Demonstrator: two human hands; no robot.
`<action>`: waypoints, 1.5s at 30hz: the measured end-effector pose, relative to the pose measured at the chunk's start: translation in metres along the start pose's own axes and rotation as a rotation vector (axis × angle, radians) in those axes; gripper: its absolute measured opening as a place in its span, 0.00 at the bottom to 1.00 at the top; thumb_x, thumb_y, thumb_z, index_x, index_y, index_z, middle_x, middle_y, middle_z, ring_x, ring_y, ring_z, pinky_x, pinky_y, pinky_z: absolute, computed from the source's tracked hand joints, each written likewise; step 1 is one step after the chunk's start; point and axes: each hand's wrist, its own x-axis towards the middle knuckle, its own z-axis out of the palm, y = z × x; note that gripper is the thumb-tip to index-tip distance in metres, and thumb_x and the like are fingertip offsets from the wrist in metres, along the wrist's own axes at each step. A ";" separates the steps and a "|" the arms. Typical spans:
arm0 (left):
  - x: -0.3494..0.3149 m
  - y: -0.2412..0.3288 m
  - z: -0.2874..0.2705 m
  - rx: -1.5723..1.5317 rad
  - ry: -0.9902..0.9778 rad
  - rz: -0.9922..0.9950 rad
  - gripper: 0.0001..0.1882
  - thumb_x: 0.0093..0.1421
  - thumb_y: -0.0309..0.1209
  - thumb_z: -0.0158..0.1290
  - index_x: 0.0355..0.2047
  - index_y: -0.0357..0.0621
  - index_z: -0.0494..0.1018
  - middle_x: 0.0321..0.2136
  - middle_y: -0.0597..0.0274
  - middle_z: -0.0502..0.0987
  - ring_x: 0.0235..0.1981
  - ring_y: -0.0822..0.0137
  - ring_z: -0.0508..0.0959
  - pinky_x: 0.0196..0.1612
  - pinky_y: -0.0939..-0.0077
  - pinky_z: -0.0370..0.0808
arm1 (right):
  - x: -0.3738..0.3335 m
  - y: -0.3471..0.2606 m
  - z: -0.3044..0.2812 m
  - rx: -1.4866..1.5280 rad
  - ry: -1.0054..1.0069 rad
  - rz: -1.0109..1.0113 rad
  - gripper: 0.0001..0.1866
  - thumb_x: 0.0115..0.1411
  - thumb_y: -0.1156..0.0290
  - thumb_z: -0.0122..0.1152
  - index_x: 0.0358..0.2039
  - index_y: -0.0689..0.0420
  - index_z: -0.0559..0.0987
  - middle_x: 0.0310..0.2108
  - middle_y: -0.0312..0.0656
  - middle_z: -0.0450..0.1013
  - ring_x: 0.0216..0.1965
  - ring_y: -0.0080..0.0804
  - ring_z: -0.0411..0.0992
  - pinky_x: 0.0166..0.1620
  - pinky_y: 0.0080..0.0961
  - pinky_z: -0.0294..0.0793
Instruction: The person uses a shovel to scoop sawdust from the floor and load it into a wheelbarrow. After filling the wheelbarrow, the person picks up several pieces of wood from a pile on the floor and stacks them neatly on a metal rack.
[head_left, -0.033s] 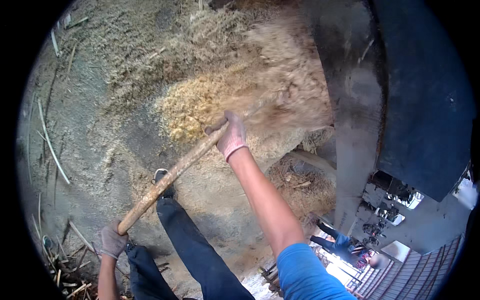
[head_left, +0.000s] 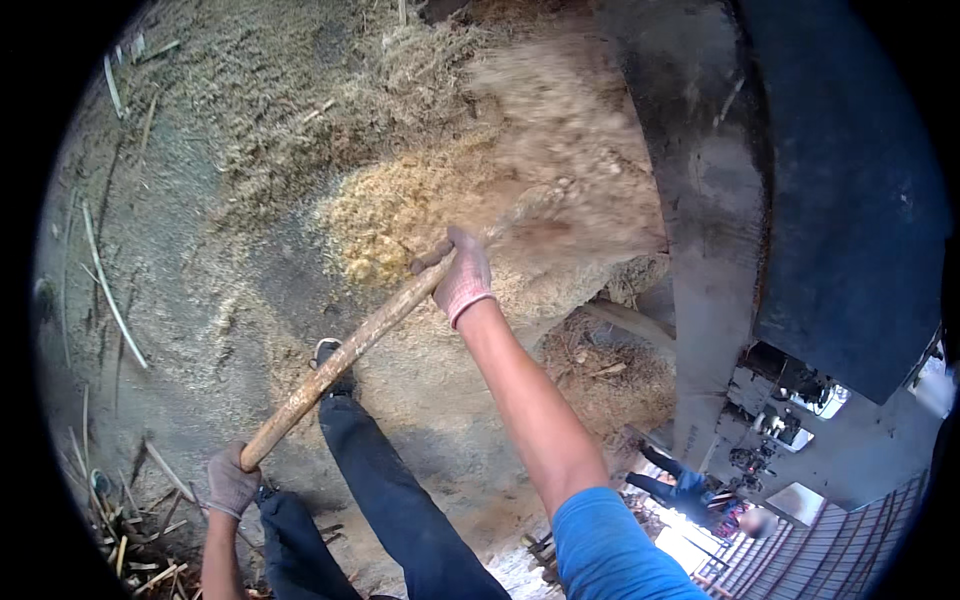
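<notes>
The person grips a long wooden handle [head_left: 345,355] with both hands, each in a knitted work glove. The right hand [head_left: 462,276] is closed fully around the upper part of the handle, arm extended forward. The left hand [head_left: 231,481] is closed around the lower butt end, near the lower left of the view. The handle runs diagonally from lower left to upper right, tilted, its far end blurred and hidden inside a cloud of chopped straw [head_left: 560,170]; the tool head cannot be made out. A pile of pale yellow chaff [head_left: 395,215] lies on the ground just beyond the right hand. A large dark machine housing [head_left: 800,200] stands to the right. The person's dark trouser leg [head_left: 390,490] and shoe sit beneath the handle. Loose stalks [head_left: 105,290] litter the dirt floor at left.
</notes>
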 end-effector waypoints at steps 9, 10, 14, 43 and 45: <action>-0.122 -0.098 -0.031 0.233 -0.019 -0.112 0.13 0.44 0.30 0.61 0.32 0.45 0.78 0.26 0.43 0.79 0.32 0.39 0.80 0.37 0.48 0.76 | -0.063 0.141 -0.007 0.056 -0.012 0.206 0.14 0.61 0.65 0.64 0.40 0.55 0.70 0.24 0.44 0.66 0.21 0.43 0.71 0.29 0.47 0.76; -0.136 -0.114 -0.035 0.252 -0.013 -0.099 0.13 0.43 0.31 0.62 0.32 0.45 0.78 0.26 0.44 0.79 0.32 0.38 0.80 0.36 0.49 0.76 | -0.063 0.167 -0.016 0.067 -0.034 0.231 0.15 0.60 0.64 0.65 0.42 0.56 0.71 0.27 0.44 0.67 0.22 0.43 0.71 0.30 0.47 0.77; -0.209 -0.184 -0.050 0.210 -0.029 -0.205 0.11 0.44 0.31 0.61 0.30 0.43 0.77 0.26 0.43 0.79 0.32 0.38 0.79 0.34 0.52 0.76 | -0.104 0.260 -0.019 0.021 0.035 0.359 0.16 0.61 0.64 0.64 0.47 0.55 0.73 0.38 0.44 0.70 0.33 0.43 0.73 0.33 0.46 0.78; -0.420 -0.372 -0.301 0.899 -0.321 0.143 0.20 0.61 0.50 0.54 0.39 0.47 0.80 0.32 0.44 0.83 0.35 0.42 0.83 0.37 0.46 0.79 | -0.512 0.571 -0.202 0.830 0.139 0.217 0.10 0.60 0.68 0.66 0.28 0.53 0.71 0.21 0.40 0.66 0.23 0.41 0.70 0.35 0.56 0.79; -0.403 -0.328 -0.269 0.943 -0.284 0.268 0.19 0.60 0.49 0.55 0.39 0.47 0.80 0.30 0.45 0.82 0.34 0.42 0.83 0.36 0.47 0.78 | -0.513 0.575 -0.263 0.873 0.158 0.147 0.11 0.60 0.66 0.66 0.28 0.53 0.71 0.21 0.40 0.66 0.23 0.42 0.70 0.34 0.55 0.79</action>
